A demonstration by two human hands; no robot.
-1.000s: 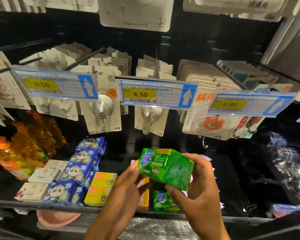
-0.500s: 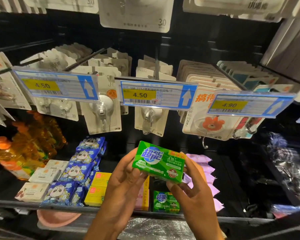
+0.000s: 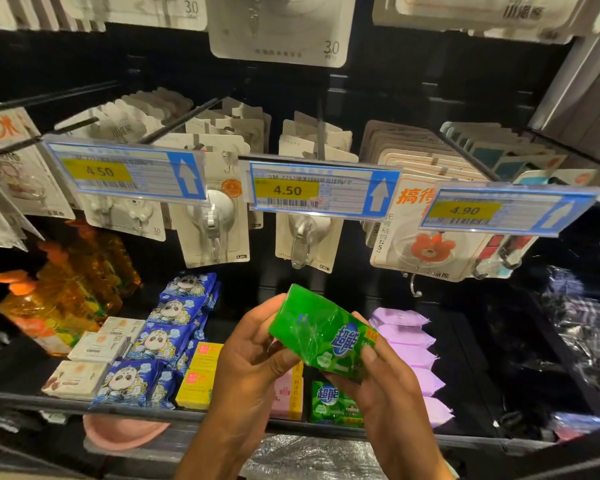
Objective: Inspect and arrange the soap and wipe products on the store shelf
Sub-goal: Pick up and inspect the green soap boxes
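Green soap pack is held up in front of the shelf, clear of its surface. It is tilted with its far end raised and the printed label turned toward the camera. That hold suits reading the wrapper, so I judge the inspecting step is in hand.

The left hand has its grip curled round the upper left end. The right hand pinches the lower right end in its grip, thumb on the label.

Directly below, at the shelf's front edge, a matching green soap lies flat between a pink box and the row of purple wipe packs. The hands hide the lane behind it, so I cannot tell how much room is left there.

Sideways the neighbours sit close. Overhead, price tags and hook cards hang low, so the way in probably runs low over the front edge.
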